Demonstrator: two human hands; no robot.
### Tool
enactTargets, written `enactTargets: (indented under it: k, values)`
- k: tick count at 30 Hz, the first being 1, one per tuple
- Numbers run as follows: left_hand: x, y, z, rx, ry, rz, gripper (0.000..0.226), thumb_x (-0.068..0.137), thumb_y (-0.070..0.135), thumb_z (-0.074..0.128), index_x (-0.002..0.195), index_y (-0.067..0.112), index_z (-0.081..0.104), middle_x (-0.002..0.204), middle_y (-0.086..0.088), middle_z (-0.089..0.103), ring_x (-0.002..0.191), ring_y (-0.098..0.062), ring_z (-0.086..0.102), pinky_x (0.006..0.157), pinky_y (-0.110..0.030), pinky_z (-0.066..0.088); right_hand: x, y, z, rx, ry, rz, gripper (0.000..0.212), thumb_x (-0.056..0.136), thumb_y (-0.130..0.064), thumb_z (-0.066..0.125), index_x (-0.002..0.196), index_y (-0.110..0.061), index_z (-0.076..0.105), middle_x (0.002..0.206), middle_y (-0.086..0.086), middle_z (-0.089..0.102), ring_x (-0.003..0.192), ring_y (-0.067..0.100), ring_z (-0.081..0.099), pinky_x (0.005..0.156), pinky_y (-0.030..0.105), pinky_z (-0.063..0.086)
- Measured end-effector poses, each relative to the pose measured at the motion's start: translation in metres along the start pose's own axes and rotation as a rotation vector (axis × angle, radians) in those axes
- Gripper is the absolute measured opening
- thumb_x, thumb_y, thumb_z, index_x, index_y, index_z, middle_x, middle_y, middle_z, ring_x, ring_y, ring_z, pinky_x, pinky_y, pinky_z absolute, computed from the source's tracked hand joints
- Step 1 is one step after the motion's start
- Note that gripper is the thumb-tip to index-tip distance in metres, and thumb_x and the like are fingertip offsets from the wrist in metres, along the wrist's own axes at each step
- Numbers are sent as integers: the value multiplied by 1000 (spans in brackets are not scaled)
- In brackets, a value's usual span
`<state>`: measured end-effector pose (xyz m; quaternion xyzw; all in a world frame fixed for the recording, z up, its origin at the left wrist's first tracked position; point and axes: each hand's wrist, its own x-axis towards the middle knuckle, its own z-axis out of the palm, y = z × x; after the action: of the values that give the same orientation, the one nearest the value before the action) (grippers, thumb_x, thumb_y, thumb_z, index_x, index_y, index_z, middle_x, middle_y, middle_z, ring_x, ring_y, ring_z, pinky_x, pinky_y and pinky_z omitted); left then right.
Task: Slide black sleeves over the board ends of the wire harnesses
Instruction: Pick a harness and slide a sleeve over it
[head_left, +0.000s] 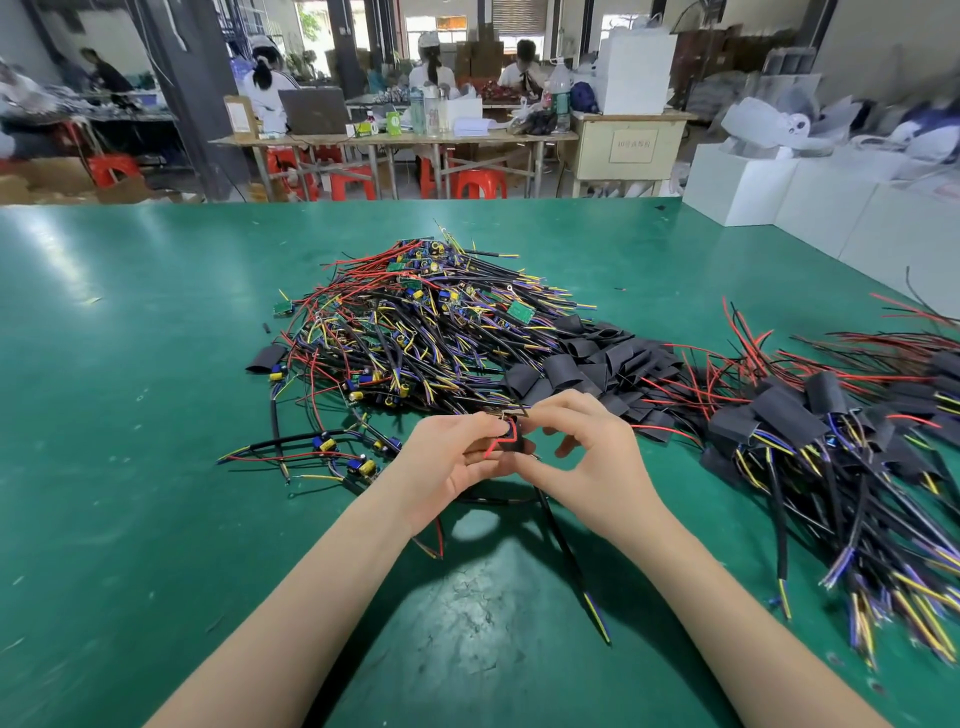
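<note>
I see bare green table (130, 415) wide open to the left of my left hand (447, 462) and below both forearms toward the near edge. Just beyond my fingers lies the tangled pile of unsleeved harnesses (415, 322), with loose black sleeves (587, 364) past my right hand (587, 457). Further right, the sleeved harnesses (831, 447) crowd the table to its right edge. Both forearms angle inward, hands meeting above the table. My left fingers pinch a red wire (497, 440) and the harness end; my right thumb and forefinger pinch the black sleeve (519, 439) between the hands. Its black cable (566, 551) trails toward me.
</note>
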<state>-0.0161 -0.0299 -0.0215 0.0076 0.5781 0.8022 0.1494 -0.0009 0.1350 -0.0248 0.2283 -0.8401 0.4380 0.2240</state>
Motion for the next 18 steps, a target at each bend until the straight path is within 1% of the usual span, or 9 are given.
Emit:
enactTargets:
  k: [3,4,6,8,10,11,13,14,18]
  values:
    - [0,-2,-1,60,-19,35,16,91,0,56,93,-4,71,91,-22,73,77,-23,70,68,-25,58,0,0,-2,-4,-15,3,30,70,-12,81,97,-21,74,88,-7,62,82,5,53,62,23,47]
    - [-1,-2,-1,62,-32,44,18,92,0,54,92,-3,72,91,-20,73,76,-23,70,69,-25,58,0,0,-2,0,-19,6,29,70,-13,80,98,-20,74,88,-7,61,82,7,54,63,24,48]
    - [-1,-3,1,39,-49,61,21,93,-2,53,90,0,73,91,-18,73,74,-21,71,68,-25,58,1,0,-3,6,-20,15,29,71,-12,79,98,-17,73,88,-7,61,81,7,55,65,26,50]
    - [-1,-3,1,43,-28,77,19,92,-5,52,97,-3,70,94,-21,72,74,-23,71,67,-26,58,2,0,-3,4,-17,16,28,71,-10,81,97,-17,73,87,-7,61,81,7,56,66,26,50]
    - [-1,-3,2,89,3,92,20,92,-7,51,102,-7,68,96,-24,71,74,-25,70,66,-26,58,1,-1,-3,5,-19,13,27,71,-13,82,96,-18,73,86,-7,62,79,9,57,64,25,50]
    - [-1,-3,2,102,14,100,20,91,-8,51,100,-7,69,94,-24,71,71,-24,69,64,-25,57,1,-2,-3,7,-22,7,27,71,-14,83,95,-18,73,86,-8,62,79,9,56,64,23,49]
    - [-2,-3,3,117,33,121,24,90,-11,52,87,0,73,85,-20,71,62,-19,68,59,-21,55,2,-2,-3,7,-25,-9,27,71,-13,83,96,-16,74,84,-10,60,79,8,55,67,21,47]
    - [-3,-3,3,134,37,132,26,89,-12,53,82,3,74,83,-19,71,61,-17,68,58,-20,54,2,-2,-3,2,-26,-15,28,70,-12,82,97,-16,74,84,-11,59,79,8,55,68,19,46]
    - [-3,-1,1,158,11,110,20,88,-5,61,82,8,74,79,-12,73,63,-17,69,60,-22,55,2,0,-4,-16,-33,-4,29,69,-10,81,97,-13,73,85,-6,60,78,9,55,69,20,45]
